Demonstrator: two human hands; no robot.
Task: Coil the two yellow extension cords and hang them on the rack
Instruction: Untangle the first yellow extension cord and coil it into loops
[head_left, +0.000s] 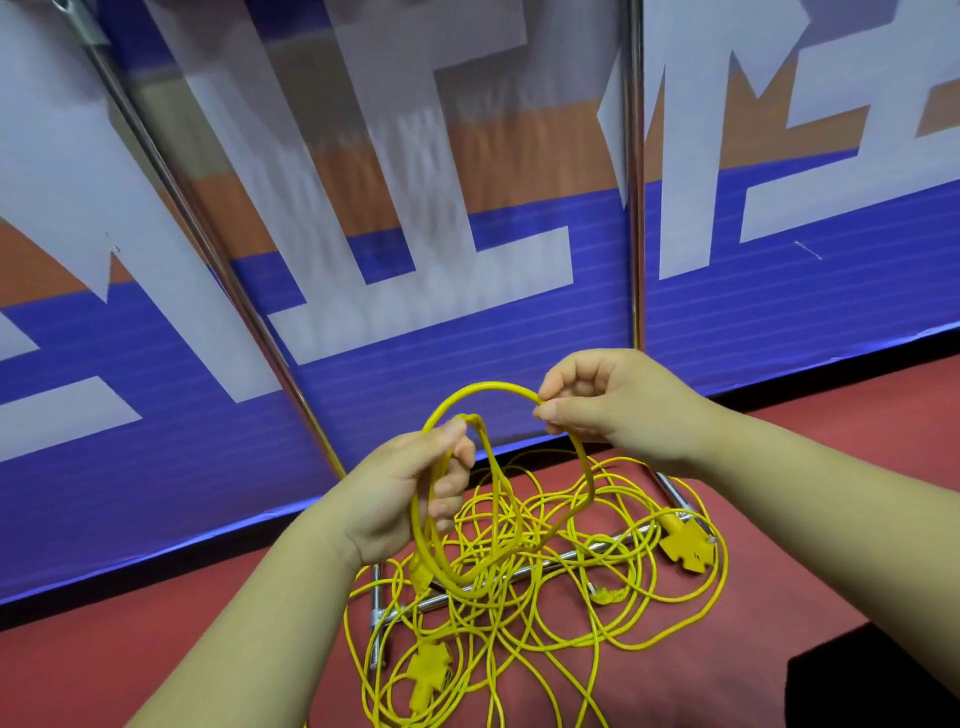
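The left hand (400, 499) is closed around a few loops (422, 545) of yellow cord. Its fingers curl over them, and the loops hang down below its knuckles. The right hand (618, 405), a little higher and to the right, pinches the same cord between thumb and curled fingers. Between the two hands the cord (488, 385) rises in an arch. From the right hand's pinch it drops in a curve toward the hanging loops.

Below both hands, on the red floor (156, 649), more yellow cord lies in a loose heap (561, 613) of many crossing strands. Which strand belongs to which of the two cords cannot be told. One yellow socket block (685, 548) lies at the heap's right edge, under the right forearm. Another socket block (428, 670) lies nearer the person, below the left wrist. A small plug (605, 597) lies among the strands between them.

The heap lies over the rack's shiny metal foot bar (582, 553), which runs across the floor beneath the hands. One upright pole (635, 208) rises just behind the right hand, and a second pole (208, 249) slants up to the left beyond the left hand. Behind the poles stands a blue, white and orange banner wall (467, 338). A dark shape (857, 686) sits low on the right, under the right forearm.
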